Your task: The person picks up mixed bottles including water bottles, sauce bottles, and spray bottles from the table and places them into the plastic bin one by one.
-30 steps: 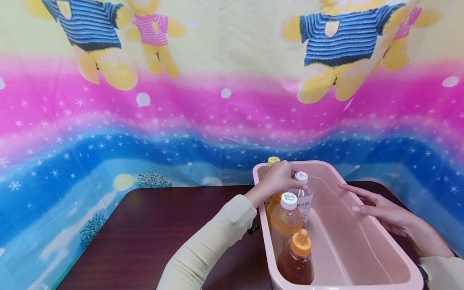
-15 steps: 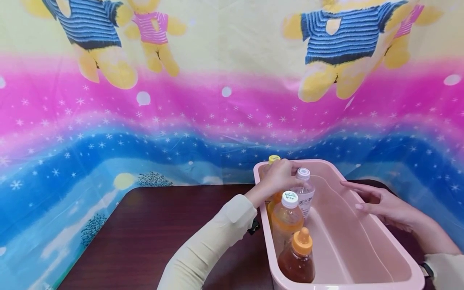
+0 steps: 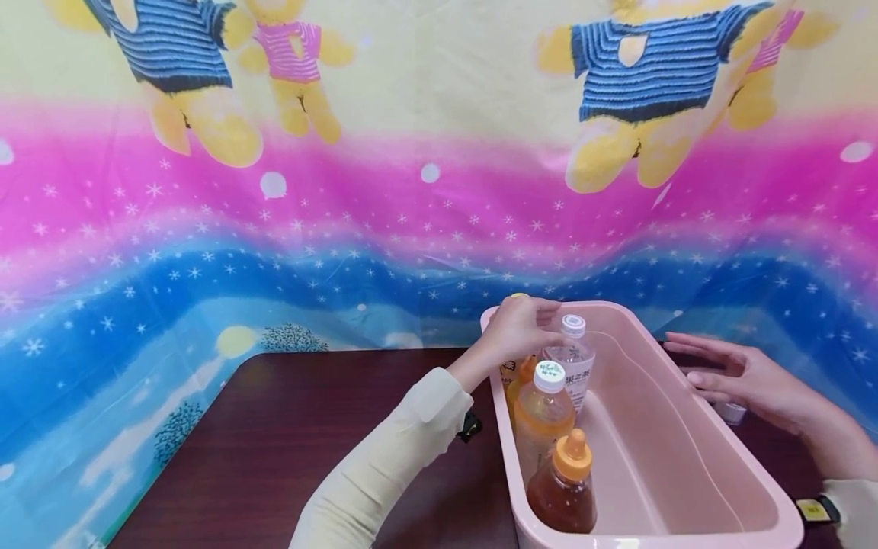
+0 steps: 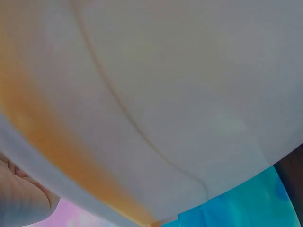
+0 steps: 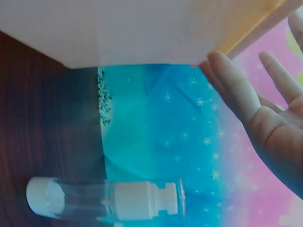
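Note:
A pink tub (image 3: 641, 324) holds several bottles along its left side. My left hand (image 3: 517, 332) reaches over the tub's left rim, its loosely extended fingers at the neck of a clear bottle with a white cap (image 3: 576, 374); contact is hard to tell. In the left wrist view part of that hand (image 4: 23, 198) shows beside the tub's wall (image 4: 165, 94). My right hand (image 3: 761, 385) hovers off the tub's right rim with fingers spread. Near it stands a clear pump bottle (image 5: 132, 201) with a white pump, mostly hidden by the hand in the head view.
An orange-capped bottle of brown liquid (image 3: 565, 496), a white-capped bottle of orange drink (image 3: 545, 415) and a partly hidden yellow-capped bottle (image 3: 519, 295) stand in the tub. The dark wooden table (image 3: 329, 435) meets a printed cloth backdrop (image 3: 411, 229).
The clear white-capped bottle shifted slightly right and now stands upright. My left hand has loosened from it and drawn a little left. My right hand has lifted off the rim, rightward.

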A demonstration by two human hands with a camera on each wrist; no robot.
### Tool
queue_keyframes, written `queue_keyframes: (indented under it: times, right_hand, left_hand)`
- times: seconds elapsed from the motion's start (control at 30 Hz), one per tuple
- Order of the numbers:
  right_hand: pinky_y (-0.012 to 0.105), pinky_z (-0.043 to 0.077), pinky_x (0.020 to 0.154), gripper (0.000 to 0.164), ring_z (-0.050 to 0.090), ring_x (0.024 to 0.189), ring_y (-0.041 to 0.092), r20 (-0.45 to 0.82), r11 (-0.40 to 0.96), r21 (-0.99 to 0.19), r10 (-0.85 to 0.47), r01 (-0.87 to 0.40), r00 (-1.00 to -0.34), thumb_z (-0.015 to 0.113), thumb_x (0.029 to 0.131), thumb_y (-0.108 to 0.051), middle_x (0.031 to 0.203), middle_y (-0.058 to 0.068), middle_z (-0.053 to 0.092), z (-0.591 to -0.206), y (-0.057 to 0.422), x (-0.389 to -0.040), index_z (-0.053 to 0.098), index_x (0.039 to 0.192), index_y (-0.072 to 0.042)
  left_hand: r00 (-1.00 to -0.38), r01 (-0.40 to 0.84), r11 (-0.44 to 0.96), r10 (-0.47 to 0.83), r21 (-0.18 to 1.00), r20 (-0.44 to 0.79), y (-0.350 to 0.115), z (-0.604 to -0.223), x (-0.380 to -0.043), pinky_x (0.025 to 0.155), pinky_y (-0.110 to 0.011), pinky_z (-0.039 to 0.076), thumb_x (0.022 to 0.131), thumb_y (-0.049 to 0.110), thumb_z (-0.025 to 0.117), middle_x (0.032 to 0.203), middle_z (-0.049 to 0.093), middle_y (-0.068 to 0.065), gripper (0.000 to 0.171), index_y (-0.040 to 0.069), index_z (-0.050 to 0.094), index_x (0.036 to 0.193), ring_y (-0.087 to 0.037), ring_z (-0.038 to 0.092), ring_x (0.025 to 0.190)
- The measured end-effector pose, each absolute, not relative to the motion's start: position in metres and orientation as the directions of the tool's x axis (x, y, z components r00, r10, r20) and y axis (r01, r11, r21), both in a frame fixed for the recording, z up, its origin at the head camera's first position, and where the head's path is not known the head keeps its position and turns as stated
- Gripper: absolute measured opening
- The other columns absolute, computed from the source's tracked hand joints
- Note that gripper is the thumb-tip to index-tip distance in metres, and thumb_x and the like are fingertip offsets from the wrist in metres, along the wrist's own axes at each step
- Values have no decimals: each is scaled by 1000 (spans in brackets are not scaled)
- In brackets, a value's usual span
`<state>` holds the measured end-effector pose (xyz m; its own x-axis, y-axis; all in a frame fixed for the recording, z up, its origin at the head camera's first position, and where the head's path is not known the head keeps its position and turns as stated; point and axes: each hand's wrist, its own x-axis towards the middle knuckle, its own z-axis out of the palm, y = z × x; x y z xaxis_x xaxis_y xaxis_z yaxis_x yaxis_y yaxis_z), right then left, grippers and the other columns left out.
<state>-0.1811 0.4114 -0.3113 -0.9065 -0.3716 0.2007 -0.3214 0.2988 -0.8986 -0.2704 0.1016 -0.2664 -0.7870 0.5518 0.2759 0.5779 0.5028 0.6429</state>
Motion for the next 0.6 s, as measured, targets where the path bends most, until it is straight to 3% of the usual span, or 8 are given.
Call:
queue_keyframes:
  times: [0.17, 0.43, 0.6]
  right_hand:
    - [30, 54, 75, 52, 60, 104, 9, 228, 377, -872, -249, -311, -941, 45, 91, 7, 123, -9, 58, -307, 408, -179, 34, 140, -6]
    - [13, 48, 79, 51, 57, 104, 0, 245, 463, -838, -154, -289, -957, 49, 90, 3, 122, -16, 57, -309, 414, -178, 37, 139, -7]
    - [10, 46, 78, 52, 56, 104, -3, 269, 486, -823, -123, -294, -955, 50, 90, 4, 120, -20, 56, -312, 422, -177, 37, 139, -7]
  left_hand:
    - [-798, 560, 473, 530, 681, 288, 95, -267, -271, 81, -20, 49, 76, 26, 74, 116, 63, 1, 53, 14, 57, 124, -8, 59, 104]
    - [-794, 560, 407, 513, 722, 327, 82, -263, -268, 79, -18, 50, 74, 29, 75, 117, 62, -2, 55, 13, 57, 124, -9, 60, 103]
    - [-788, 570, 367, 499, 736, 361, 72, -263, -271, 79, -19, 50, 74, 31, 75, 119, 61, -1, 57, 13, 56, 125, -8, 60, 103]
